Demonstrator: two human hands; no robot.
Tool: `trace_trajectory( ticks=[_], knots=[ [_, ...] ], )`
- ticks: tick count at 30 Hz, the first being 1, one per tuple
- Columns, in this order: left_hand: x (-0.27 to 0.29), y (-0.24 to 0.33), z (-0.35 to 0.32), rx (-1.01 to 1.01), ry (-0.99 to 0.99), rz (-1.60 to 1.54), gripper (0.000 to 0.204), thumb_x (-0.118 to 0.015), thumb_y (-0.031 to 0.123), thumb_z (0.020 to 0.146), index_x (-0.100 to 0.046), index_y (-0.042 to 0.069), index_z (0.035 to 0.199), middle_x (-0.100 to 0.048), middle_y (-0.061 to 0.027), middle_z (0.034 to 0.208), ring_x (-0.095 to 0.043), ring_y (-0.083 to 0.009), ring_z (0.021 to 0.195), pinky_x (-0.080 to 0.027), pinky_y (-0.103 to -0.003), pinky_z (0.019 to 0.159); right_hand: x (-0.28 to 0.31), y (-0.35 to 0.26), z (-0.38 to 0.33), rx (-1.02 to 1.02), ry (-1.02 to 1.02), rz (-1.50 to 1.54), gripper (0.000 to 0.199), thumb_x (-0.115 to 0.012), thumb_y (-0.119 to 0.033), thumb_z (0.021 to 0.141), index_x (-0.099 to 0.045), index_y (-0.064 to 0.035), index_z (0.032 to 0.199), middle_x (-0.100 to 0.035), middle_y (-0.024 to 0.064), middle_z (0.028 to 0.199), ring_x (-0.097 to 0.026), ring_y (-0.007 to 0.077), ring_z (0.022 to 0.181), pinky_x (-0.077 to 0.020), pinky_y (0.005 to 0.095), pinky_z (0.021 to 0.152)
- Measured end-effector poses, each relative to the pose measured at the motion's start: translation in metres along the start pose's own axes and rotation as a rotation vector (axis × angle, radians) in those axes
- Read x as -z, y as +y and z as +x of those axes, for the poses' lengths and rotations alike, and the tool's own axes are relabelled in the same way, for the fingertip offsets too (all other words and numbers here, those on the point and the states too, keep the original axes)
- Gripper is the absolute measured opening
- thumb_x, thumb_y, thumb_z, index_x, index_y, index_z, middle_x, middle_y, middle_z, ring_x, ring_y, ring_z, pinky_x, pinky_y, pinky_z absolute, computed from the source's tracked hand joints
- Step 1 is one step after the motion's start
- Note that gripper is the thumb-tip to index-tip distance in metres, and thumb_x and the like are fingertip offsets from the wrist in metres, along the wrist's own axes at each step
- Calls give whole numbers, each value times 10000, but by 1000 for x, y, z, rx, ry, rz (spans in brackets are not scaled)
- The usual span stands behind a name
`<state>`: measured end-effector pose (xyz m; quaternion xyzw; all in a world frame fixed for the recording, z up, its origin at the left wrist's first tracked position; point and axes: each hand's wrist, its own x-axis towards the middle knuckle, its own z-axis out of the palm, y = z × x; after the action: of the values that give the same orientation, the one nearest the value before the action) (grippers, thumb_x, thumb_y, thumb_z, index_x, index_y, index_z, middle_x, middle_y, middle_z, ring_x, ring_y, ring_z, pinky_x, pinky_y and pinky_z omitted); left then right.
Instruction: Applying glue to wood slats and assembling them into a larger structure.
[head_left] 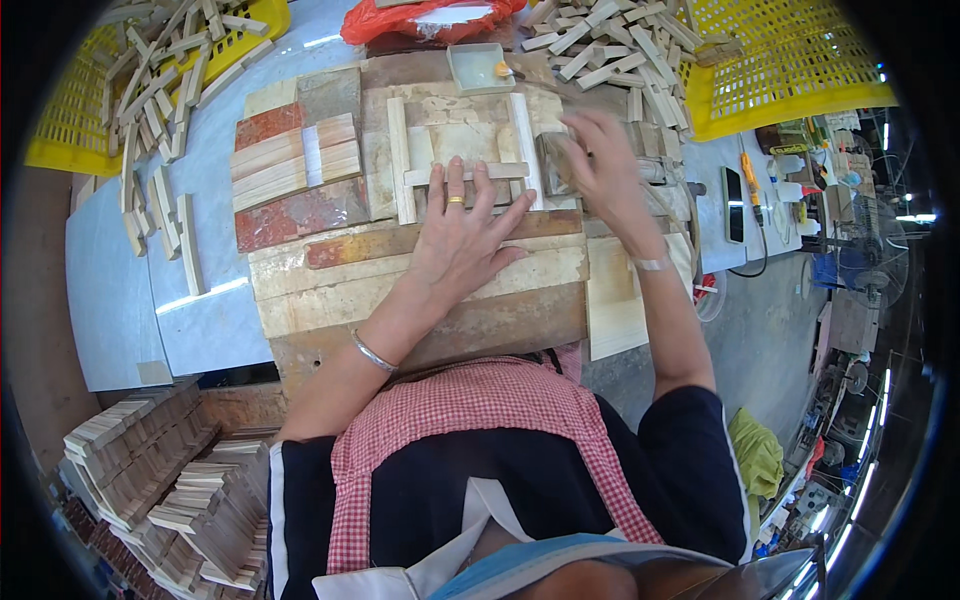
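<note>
On the work board [285,290] lies a wooden frame of two upright strips, a left strip [400,150] and a right strip [523,140], with a crosspiece [512,171] between them near the lower end. My left hand [462,230] rests over the crosspiece, its fingers stretched and spread; the ring finger wears a gold band. Just right of the frame, my right hand [603,170] is beside a dark wooden block [553,165]. Motion smears its fingers, so whether it grips anything cannot be made out.
Loose sticks [610,50] and yellow baskets [790,80] stand at the far right, with another yellow basket [70,120] at left. A shallow tray [480,68] sits beyond the frame. Flat wood pieces [270,170] lie left. Stacked parts [150,450] rise at lower left.
</note>
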<state>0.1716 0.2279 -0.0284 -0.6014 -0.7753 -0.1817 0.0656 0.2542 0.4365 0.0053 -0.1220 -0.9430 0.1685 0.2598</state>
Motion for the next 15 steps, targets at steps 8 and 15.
trace_trajectory(
  ticks=[8,15],
  knots=[
    [-5,-6,-5,11,37,-21,744,-627,454,835,-414,-10,1376,-439,-239,1360,-351,-424,1311,-244,-515,1126,71,10,-170,-252,-174,-465,407,-627,-119,849,-561,-86,1249,-535,165,1194,-513,354,1071,-412,431,905],
    [-12,-3,-7,18,123,-31,736,-638,429,821,-465,-101,1301,-462,-238,1344,-380,-410,1296,-265,-516,1114,62,14,-115,-210,-31,-74,372,-628,-55,837,-611,-89,1207,-621,136,1132,-577,305,981,-447,394,891]
  ],
)
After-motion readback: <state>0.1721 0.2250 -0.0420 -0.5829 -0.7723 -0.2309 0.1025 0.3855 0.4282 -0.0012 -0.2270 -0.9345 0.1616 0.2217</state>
